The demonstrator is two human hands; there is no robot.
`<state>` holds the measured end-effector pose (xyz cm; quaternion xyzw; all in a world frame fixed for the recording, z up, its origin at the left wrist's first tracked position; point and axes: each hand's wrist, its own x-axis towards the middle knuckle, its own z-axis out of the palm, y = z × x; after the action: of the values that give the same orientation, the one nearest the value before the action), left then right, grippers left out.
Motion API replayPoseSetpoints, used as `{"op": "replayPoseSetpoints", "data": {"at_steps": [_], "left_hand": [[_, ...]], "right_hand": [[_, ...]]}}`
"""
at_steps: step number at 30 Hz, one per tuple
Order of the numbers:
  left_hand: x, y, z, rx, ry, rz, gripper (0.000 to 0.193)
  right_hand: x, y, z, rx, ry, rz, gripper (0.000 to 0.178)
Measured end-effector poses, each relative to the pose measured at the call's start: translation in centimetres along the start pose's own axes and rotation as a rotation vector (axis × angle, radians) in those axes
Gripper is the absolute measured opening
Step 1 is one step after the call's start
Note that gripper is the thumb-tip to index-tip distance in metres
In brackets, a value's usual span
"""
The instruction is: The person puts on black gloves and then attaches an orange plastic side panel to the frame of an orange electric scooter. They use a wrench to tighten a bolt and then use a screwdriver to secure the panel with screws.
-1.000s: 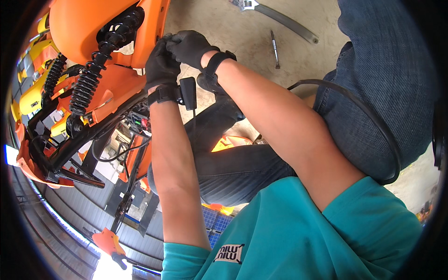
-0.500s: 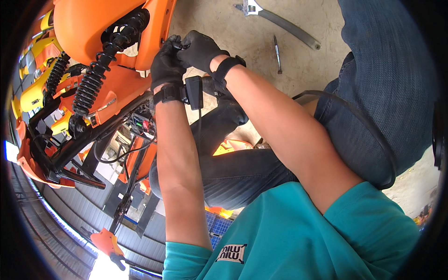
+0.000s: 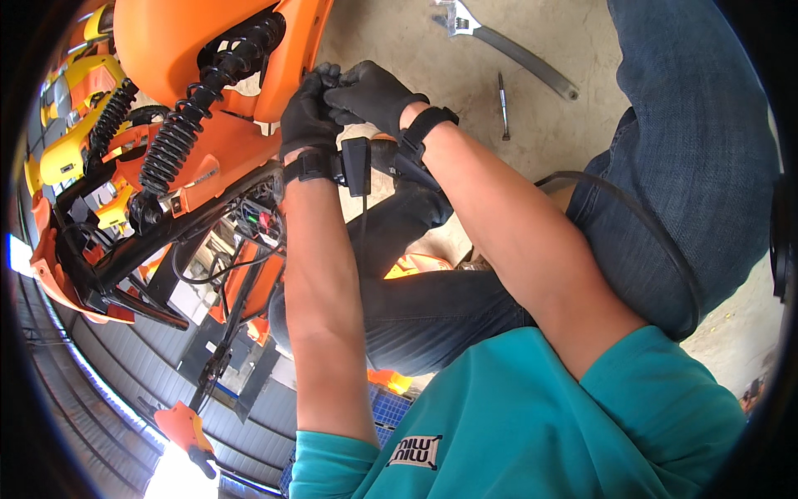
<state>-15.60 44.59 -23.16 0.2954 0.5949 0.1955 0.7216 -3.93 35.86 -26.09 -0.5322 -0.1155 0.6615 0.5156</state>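
Observation:
My left hand (image 3: 309,115), in a black glove, is closed against the edge of an orange body panel (image 3: 301,51). Right beside it, my right hand (image 3: 371,96), gloved the same way, has its fingers pinched together near the left fingertips. Whatever the two hands grip between them is too small and too covered to make out. A black coil-spring shock absorber (image 3: 174,133) slants along the orange vehicle just left of my hands. Straps circle both wrists, and a black box (image 3: 356,166) with a cable sits at the left one.
On the concrete floor ahead lie an adjustable wrench (image 3: 515,54) and a slim screwdriver-like tool (image 3: 504,106). My jeans-clad leg (image 3: 690,166) fills the right side. A black frame tube (image 3: 133,258) and loose wiring (image 3: 258,218) are at the left. Yellow vehicle parts (image 3: 62,162) stand beyond.
The vehicle, floor tools and both hands appear slightly farther right and lower in the picture. My hands stay together at the panel edge, with the right fingers shifted slightly.

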Motion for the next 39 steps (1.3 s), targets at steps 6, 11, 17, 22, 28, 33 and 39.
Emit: {"op": "replayPoseSetpoints", "data": {"at_steps": [6,11,17,22,28,33,39], "left_hand": [[-0.4,-0.3,0.9,0.001,0.046,0.023,0.030],[0.1,-0.1,-0.9,-0.158,-0.278,-0.031,0.030],[-0.5,-0.5,1.1,-0.101,0.010,0.046,0.030],[-0.4,0.1,-0.1,-0.135,-0.160,-0.025,0.028],[0.0,-0.3,0.1,-0.038,-0.037,0.037,0.026],[-0.3,-0.4,0.5,-0.074,-0.073,0.050,0.027],[-1.3,0.3,0.9,-0.079,-0.069,-0.013,0.026]], "right_hand": [[-0.6,0.3,-0.3,0.033,0.008,0.033,0.034],[-1.3,-0.7,0.4,0.351,-0.074,0.212,0.028],[-1.1,0.2,0.3,0.036,0.006,-0.004,0.024],[-1.5,-0.6,-0.4,0.333,-0.089,0.191,0.035],[-2.0,-0.7,-0.1,0.112,-0.072,0.112,0.034],[-2.0,-0.7,0.0,0.170,-0.001,0.046,0.031],[-1.6,-0.9,-0.4,0.287,-0.193,0.251,0.026]]}}
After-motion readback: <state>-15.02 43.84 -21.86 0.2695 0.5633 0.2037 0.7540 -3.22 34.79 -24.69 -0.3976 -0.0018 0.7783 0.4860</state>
